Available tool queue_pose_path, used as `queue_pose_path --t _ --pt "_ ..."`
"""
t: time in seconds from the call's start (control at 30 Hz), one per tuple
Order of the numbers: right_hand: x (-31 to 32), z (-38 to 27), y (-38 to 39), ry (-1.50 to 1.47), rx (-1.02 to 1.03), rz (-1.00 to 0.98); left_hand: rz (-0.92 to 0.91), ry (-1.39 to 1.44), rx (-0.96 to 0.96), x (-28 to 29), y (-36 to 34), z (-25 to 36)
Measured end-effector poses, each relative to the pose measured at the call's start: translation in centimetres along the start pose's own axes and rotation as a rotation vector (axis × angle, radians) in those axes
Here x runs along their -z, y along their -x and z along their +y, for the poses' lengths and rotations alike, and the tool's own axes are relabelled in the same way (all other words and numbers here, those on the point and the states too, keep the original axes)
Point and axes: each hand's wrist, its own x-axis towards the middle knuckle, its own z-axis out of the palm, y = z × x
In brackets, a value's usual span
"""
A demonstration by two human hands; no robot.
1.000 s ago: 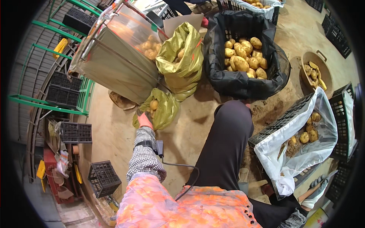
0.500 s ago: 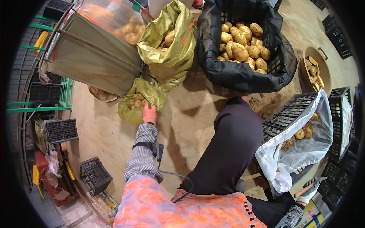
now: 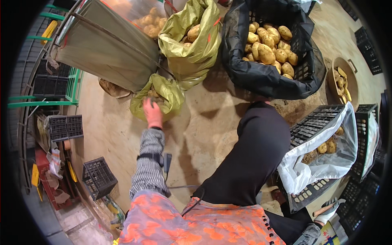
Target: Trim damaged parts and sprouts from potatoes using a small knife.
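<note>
My left hand (image 3: 152, 113), in a pink glove, is over the near side of a small yellow-green woven bag (image 3: 176, 98). Its fingers stretch into the bag's mouth, slightly blurred, toward the potatoes (image 3: 153, 94) inside. No potato shows in its grasp. At the lower right, my right hand (image 3: 328, 213) wears a white and grey glove and is closed round the wooden handle of a knife (image 3: 322, 210). Behind the small bag stands a larger yellow-green bag (image 3: 190, 61), also with potatoes in it.
A black-lined crate (image 3: 267, 83) of potatoes stands ahead of my knee. To the right are a white-lined crate (image 3: 292, 167) with a few potatoes and a tan basin (image 3: 354, 87). A tall framed sack (image 3: 110, 49) borders the small bag at left. A black crate (image 3: 99, 178) sits at lower left.
My left hand has let go of the small bag's right rim and moved left over its mouth. The view has shifted slightly; my right hand still holds the knife.
</note>
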Motion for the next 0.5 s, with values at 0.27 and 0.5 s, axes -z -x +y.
queue_pose_path --t 0.27,0.5 --pt "0.8 1.5 -1.5 0.126 0.034 0.055 -0.590 -0.478 0.059 -9.7 4.4 2.8" --pt "0.9 2.0 -7.9 0.059 -0.227 -0.292 -0.655 -0.179 0.184 -9.3 9.7 2.2"
